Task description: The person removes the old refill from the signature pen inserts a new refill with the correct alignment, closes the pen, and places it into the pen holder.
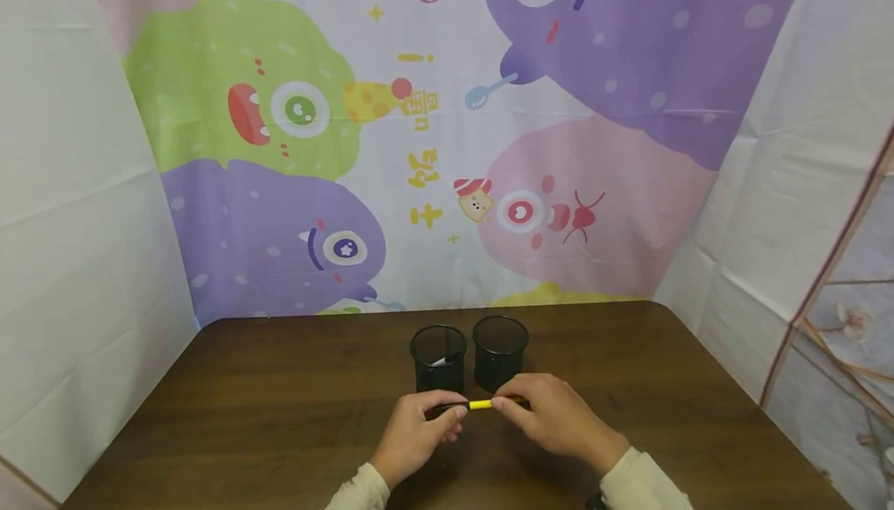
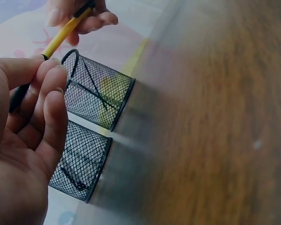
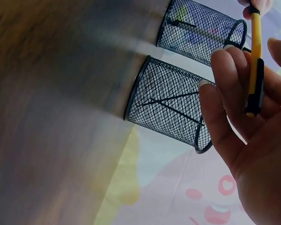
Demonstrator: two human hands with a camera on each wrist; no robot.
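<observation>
Level between both hands, close in front of two black mesh pen holders, is a yellow pen (image 1: 480, 404) with black parts. The left hand (image 1: 417, 430) pinches its black end between thumb and fingers. At the other end the right hand (image 1: 559, 419) holds it by thumb and fingertips. The right wrist view shows the black clip (image 3: 256, 86) lying along the right fingers. In the left wrist view the black grip (image 2: 19, 97) passes behind the left fingers. The left pen holder (image 1: 438, 374) has a dark and white slim item inside; the right pen holder (image 1: 499, 362) stands beside it.
The brown wooden table (image 1: 293, 386) reaches back to a cartoon-printed cloth (image 1: 433, 277). White cloth walls (image 1: 77, 207) close in the left and right sides.
</observation>
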